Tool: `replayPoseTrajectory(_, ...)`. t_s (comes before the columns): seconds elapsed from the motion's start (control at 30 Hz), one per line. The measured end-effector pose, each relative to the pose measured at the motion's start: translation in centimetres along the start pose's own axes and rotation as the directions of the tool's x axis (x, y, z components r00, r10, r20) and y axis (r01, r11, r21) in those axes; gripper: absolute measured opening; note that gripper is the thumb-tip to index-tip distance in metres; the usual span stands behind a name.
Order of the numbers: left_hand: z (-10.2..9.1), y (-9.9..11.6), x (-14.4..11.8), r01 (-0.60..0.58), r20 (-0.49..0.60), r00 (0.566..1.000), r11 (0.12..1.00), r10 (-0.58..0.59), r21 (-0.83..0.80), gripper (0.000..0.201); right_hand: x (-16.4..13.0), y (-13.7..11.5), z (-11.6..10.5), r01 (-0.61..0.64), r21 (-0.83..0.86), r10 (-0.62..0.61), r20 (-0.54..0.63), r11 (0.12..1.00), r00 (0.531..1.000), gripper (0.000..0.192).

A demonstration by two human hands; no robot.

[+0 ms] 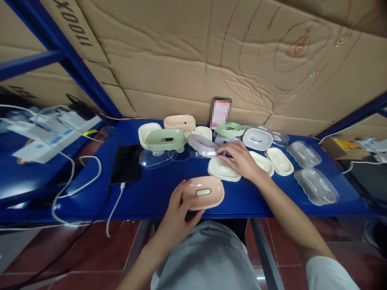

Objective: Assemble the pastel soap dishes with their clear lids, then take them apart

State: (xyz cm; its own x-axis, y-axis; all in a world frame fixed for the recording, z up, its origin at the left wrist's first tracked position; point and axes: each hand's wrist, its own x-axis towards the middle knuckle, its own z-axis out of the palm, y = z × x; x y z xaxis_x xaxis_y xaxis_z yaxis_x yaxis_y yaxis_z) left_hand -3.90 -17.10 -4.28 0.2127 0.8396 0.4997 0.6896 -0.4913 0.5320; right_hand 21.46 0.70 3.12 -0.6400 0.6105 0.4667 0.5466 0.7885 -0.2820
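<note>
A peach oval soap dish (216, 188) with a slot in its middle is gripped by my left hand (181, 205), close to the table's front edge. Something cream shows through the slot. My right hand (242, 159) reaches over a cream oval tray (222, 171), its fingertips pinching the end of a clear plastic lid (207, 153). Just behind that lid, a grey soap dish (201, 143) sits tilted; how the two touch is hard to make out. To the left stands a green soap dish (166, 141), with another clear lid (157, 160) in front of it.
More dishes line the back: peach (179, 120), green (229, 131) and grey (256, 141). Cream trays (279, 162) and clear lids (316, 187) lie at right. A black phone (125, 165) with a white cable rests left; another phone (220, 112) leans on the cardboard (169, 60).
</note>
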Motion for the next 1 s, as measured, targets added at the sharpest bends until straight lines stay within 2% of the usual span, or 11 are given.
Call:
replayPoseTrajectory(0.13,0.0,0.0,-0.1,0.018,0.006,1.0,1.0,-0.018,-0.006,0.026,-0.2,-0.6,0.1,-0.059,0.262,0.085,-0.088,0.963,0.993,0.022)
replayPoseTrajectory(0.2,-0.1,0.0,-0.2,0.041,0.023,0.999,0.999,-0.04,-0.021,0.033,-0.6,-1.1,0.1,-0.132,0.414,0.212,-0.154,0.901,0.965,0.027)
replayPoseTrajectory(0.27,-0.2,0.1,-0.3,0.061,0.031,0.998,0.998,-0.06,-0.03,0.051,-1.3,-1.8,0.0,-0.234,0.54,0.373,-0.162,0.809,0.914,0.032)
replayPoseTrajectory(0.37,-0.3,0.0,-0.4,0.054,-0.005,0.999,0.998,-0.054,-0.031,0.079,-2.6,-3.1,0.0,-0.406,0.65,0.539,-0.006,0.643,0.842,0.034)
replayPoseTrajectory(0.43,-0.3,-0.2,-0.4,0.032,-0.023,0.999,0.999,-0.033,-0.024,0.088,-3.7,-4.2,0.4,-0.478,0.67,0.563,0.108,0.567,0.819,0.035)
replayPoseTrajectory(0.47,-0.3,-0.3,-0.5,0.024,-0.018,1.0,1.0,-0.024,-0.02,0.09,-4.2,-4.7,0.8,-0.491,0.662,0.552,0.137,0.566,0.822,0.035)
replayPoseTrajectory(0.63,-0.1,-0.7,-0.7,0.043,0.031,0.999,0.998,-0.042,-0.036,0.091,-6.3,-6.7,2.1,-0.361,0.488,0.375,0.073,0.795,0.924,0.035)
replayPoseTrajectory(0.73,0.0,-1.0,-0.9,0.088,0.036,0.996,0.993,-0.085,-0.08,0.092,-7.3,-7.3,2.1,-0.242,0.402,0.197,0.15,0.883,0.969,0.051)
replayPoseTrajectory(0.83,0.1,-1.3,-1.0,0.112,0.039,0.993,0.986,-0.108,-0.123,0.094,-7.9,-7.7,2.0,-0.088,0.302,0.013,0.244,0.949,0.97,0.074)
replayPoseTrajectory(0.9,0.1,-1.4,-1.0,0.123,0.062,0.991,0.983,-0.115,-0.138,0.097,-7.9,-8.2,2.1,-0.051,0.222,-0.008,0.255,0.974,0.967,0.081)
replayPoseTrajectory(1.0,0.1,-1.5,-1.0,0.156,0.088,0.986,0.978,-0.145,-0.138,0.098,-7.7,-9.2,2.4,-0.09,0.114,0.065,0.209,0.989,0.976,0.079)
